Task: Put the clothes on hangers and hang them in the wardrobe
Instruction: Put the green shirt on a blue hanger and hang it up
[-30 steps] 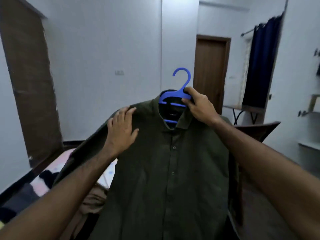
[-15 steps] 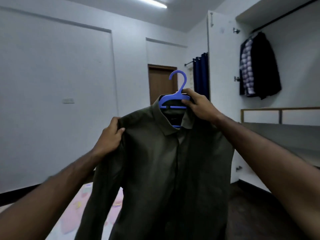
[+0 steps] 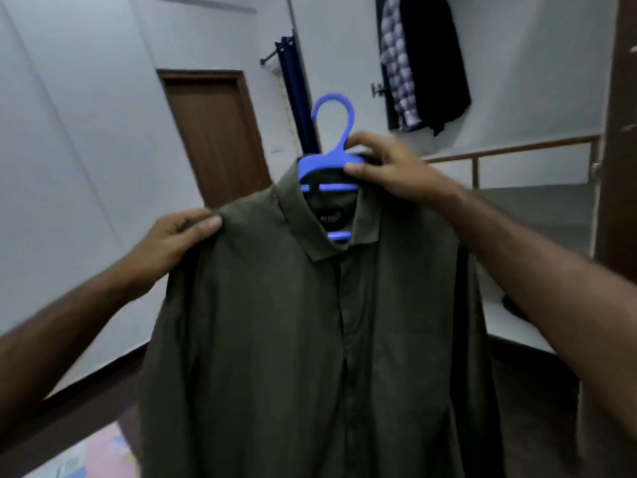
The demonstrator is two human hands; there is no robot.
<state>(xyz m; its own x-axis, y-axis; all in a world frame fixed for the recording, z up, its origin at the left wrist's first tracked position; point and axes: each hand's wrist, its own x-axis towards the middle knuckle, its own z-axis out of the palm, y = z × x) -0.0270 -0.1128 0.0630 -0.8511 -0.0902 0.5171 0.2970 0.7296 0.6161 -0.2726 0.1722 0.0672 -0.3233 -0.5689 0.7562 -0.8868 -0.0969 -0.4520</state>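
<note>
Wardrobe [image 3: 517, 81] now fills the upper right of the head view, nearer than half a second ago, so the carry is nearly over. The shirt [image 3: 293, 322] hangs on the hanger [image 3: 331, 160], held up in front. The right hand [image 3: 389, 167] pinches the hanger below its hook; the left hand [image 3: 175, 236] grips the shirt's shoulder. Two garments [image 3: 424, 63] already hang inside. A door [image 3: 213, 132] and curtain [image 3: 296, 98] stand behind; dark floor [image 3: 534, 408] lies below.
</note>
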